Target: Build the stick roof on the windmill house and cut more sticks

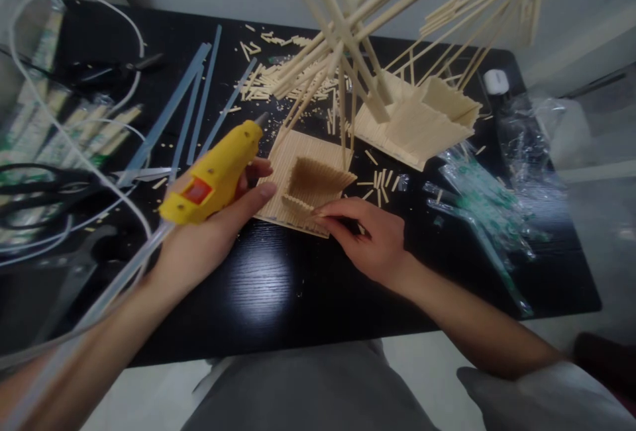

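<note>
My left hand (209, 236) is closed round a yellow glue gun (216, 173), whose nozzle points up and right toward a flat panel of wooden sticks (285, 166). A glue stick juts out of the gun's back toward me. On that panel stands a small curved stick wall (315, 183). My right hand (368, 236) rests on the black table (278, 292) at the panel's near right corner, fingertips pinching its edge. A larger stick model (422, 123) lies behind, and a frame of long sticks (358, 27) rises over it.
Clear glue sticks (191, 103) lie at the left, beside black scissors (34, 196) and a white cable (74, 146). Cut stick bits (271, 77) litter the back. Plastic wrappers (481, 199) cover the right side. A white charger (495, 81) sits at the far right corner.
</note>
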Demonstrator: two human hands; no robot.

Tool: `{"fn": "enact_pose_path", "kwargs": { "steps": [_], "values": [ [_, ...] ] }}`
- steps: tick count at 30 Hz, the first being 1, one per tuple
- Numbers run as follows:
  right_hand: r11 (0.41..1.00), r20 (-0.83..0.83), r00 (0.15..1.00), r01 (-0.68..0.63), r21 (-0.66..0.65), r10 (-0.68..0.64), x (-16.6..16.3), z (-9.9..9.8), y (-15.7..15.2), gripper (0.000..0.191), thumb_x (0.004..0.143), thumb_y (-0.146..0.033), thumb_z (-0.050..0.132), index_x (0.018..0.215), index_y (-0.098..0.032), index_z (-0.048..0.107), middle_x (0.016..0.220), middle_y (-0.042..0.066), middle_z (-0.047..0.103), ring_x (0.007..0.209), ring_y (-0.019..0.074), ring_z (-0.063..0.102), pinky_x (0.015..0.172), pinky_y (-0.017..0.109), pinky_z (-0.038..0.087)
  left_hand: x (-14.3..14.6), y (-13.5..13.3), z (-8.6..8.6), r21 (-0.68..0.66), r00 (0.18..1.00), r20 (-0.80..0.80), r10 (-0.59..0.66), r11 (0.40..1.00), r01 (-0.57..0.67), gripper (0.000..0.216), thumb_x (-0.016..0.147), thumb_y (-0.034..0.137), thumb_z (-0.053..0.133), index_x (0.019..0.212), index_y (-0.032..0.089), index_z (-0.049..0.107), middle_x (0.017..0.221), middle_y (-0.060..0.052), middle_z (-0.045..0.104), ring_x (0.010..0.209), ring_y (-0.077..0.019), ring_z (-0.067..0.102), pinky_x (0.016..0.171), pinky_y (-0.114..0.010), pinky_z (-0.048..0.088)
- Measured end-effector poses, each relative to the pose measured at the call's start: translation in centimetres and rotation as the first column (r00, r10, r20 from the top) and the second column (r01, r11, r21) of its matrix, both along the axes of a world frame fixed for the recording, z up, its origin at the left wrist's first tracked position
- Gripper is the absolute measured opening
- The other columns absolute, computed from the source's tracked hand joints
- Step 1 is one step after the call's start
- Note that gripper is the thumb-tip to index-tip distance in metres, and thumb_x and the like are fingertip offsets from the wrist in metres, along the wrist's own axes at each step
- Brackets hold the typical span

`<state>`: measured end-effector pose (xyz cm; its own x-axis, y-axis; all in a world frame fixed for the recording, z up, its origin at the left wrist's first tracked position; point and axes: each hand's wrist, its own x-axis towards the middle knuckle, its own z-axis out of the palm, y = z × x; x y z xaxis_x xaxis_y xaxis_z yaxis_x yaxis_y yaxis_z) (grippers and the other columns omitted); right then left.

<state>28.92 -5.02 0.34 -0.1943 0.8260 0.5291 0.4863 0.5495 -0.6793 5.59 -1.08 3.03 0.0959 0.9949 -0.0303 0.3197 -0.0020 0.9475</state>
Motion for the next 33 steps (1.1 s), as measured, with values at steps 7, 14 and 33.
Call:
{"fn": "enact_pose_path", "kwargs": {
  "steps": [7,14,33],
  "values": [
    [1.0,0.002,1.0,0.012,0.0,-0.012,-0.2,0.1,0.1,0.01,0.097,-0.017,0.073,0.103,-0.025,0.073,0.096,-0.001,0.083,0.088,0.0145,0.08,0.08,0.026,0.066,2.0,0.5,0.5,-0.116,0.987,0.153,0.047,0.993,-0.029,0.031,0.08,0.042,0.087,0.103,0.028,0.073,0.117,0.001,0.075,0.111,-0.0237,0.07,0.104,-0.04,0.057],
    [0.999,-0.024,0.999,0.04,0.034,-0.039,-0.3,-0.3,0.2,0.018,0.094,-0.013,0.077,0.105,-0.026,0.073,0.095,-0.002,0.083,0.088,0.0144,0.08,0.081,0.026,0.066,1.9,0.4,0.1,-0.107,0.995,0.086,0.055,0.993,-0.045,0.03,0.081,0.047,0.084,0.1,0.027,0.074,0.111,0.0,0.077,0.107,-0.0243,0.071,0.101,-0.041,0.057],
    [0.985,0.053,0.996,0.067,0.161,-0.077,-0.6,-0.2,0.6,0.025,0.092,-0.014,0.079,0.111,-0.029,0.074,0.095,-0.004,0.083,0.084,0.0144,0.082,0.079,0.024,0.067,1.8,0.3,-0.6,-0.059,0.997,0.066,0.043,0.998,-0.039,0.029,0.084,0.048,0.081,0.102,0.025,0.075,0.107,-0.001,0.077,0.102,-0.0237,0.071,0.096,-0.037,0.056]
  ]
}}
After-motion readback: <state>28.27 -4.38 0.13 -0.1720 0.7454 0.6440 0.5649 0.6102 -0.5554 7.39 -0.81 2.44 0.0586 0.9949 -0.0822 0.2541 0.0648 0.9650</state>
